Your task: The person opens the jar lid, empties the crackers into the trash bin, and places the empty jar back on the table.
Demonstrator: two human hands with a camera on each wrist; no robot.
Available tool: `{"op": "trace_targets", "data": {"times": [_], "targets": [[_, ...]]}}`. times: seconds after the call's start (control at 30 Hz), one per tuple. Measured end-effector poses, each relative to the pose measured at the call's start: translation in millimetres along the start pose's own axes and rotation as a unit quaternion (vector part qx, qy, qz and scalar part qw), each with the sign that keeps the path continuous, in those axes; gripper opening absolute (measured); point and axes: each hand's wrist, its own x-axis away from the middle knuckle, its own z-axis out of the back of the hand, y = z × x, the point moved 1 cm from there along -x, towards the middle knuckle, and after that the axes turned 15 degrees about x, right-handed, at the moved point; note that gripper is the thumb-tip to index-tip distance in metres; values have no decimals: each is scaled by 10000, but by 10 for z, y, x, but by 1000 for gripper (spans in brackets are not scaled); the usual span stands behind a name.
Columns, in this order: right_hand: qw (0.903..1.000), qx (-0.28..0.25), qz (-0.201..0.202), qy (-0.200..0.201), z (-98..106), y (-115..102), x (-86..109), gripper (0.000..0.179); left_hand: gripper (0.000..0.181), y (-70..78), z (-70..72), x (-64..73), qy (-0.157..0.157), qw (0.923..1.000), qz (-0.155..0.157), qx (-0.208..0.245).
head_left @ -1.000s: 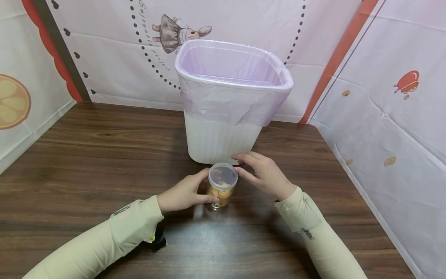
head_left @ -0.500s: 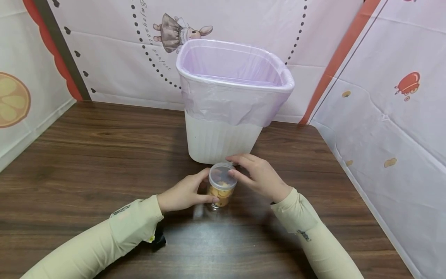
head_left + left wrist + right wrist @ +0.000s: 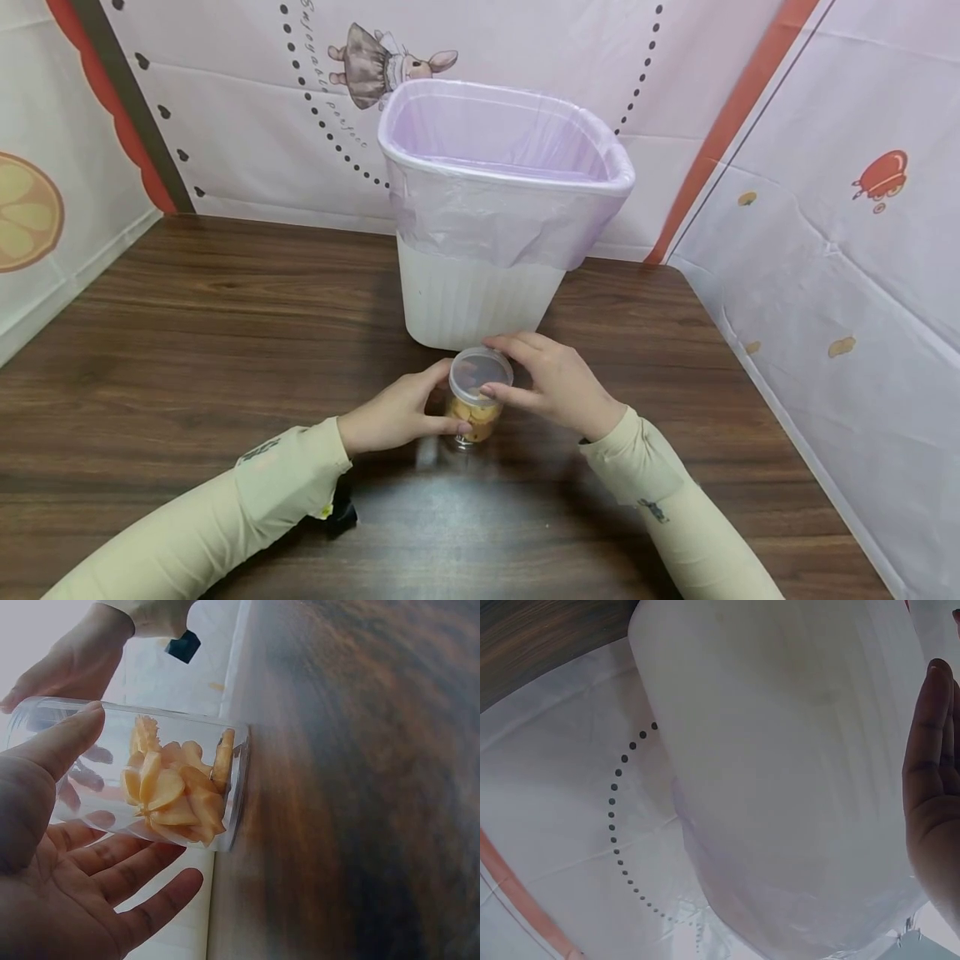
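Note:
A clear plastic jar (image 3: 486, 432) with a translucent lid (image 3: 474, 371) stands upright on the wooden table. Golden piped cookies (image 3: 176, 791) fill its lower part in the left wrist view. My left hand (image 3: 397, 412) grips the jar's side, thumb in front and fingers behind. From the right, my right hand (image 3: 561, 385) holds the lid, its thumb at the near edge and its fingertips at the far rim. The right wrist view catches just part of the right hand (image 3: 934, 772) at its right border; the jar is out of that view.
Right behind the jar stands a tall white bin (image 3: 476, 292) lined with a lilac bag (image 3: 510, 221). Printed cloth (image 3: 225, 125) walls in the back and both sides of the table (image 3: 187, 333). A small black object (image 3: 342, 517) shows by the left sleeve.
My right hand has moved left from beside the jar onto its lid, and its thumb has come round to the near edge. The left hand and the jar have stayed in place.

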Motion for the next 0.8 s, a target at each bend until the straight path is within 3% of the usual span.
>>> {"op": "trace_targets", "data": {"times": [0.27, 0.47, 0.8], "targets": [[9995, 267, 48, 174, 1, -37, 0, 75, 70, -29, 10, -11, -19, 10000, 75, 27], [9984, 373, 130, 394, -15, -67, -11, 59, 69, -28, 13, -13, -3, 10000, 59, 18], [9958, 632, 15, 663, -39, -141, -13, 67, 70, -20, 8, -10, 21, 10000, 84, 20]]}}
